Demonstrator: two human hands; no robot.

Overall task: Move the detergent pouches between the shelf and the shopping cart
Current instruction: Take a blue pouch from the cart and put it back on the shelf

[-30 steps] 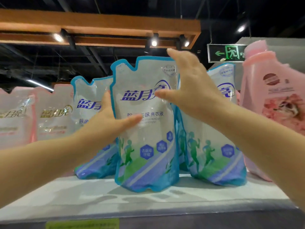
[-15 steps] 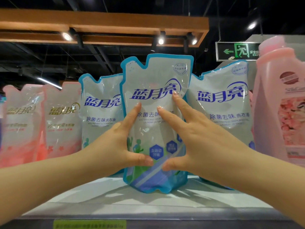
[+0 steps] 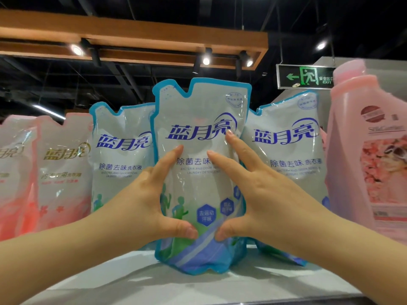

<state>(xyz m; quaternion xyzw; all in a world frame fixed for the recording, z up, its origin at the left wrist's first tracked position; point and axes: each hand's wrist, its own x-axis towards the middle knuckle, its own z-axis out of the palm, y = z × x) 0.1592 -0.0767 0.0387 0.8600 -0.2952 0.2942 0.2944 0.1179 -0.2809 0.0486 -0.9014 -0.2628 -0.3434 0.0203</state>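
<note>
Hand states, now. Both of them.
Left hand: open, straight fingers pressing the front of the middle blue pouch.
Right hand: open, straight fingers pressing the same pouch.

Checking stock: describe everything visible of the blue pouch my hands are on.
The middle pouch is glossy soft plastic, pale grey, blue-rimmed, with blue Chinese lettering, green runner figures and a notched top. It stands upright on the white shelf before two matching pouches. The left hand and right hand press its front, fingers straight.
</note>
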